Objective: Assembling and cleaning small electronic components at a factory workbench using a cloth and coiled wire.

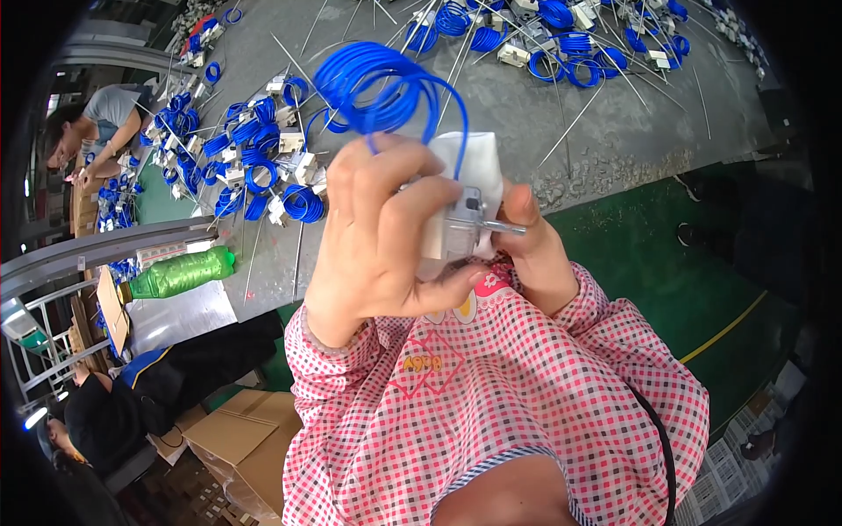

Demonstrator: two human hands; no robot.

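Box (pixel 461 235) is up by the table (pixel 640 114) edge, pinched in the left hand (pixel 368 232); the right hand (pixel 537 254) touches a white cloth (pixel 478 156) (its fingers are hidden, so I can't tell its grip). Left: green bottle (pixel 184 273), blue coils (pixel 303 203), a bending person (pixel 114 107).

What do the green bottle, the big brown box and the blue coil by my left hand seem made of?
Green bottle: probably plastic, glossy, with bright highlights. Brown box: apparently cardboard, matte, with folded edges. Blue coil: likely plastic outside, smooth, glinting along its loops; core hidden.
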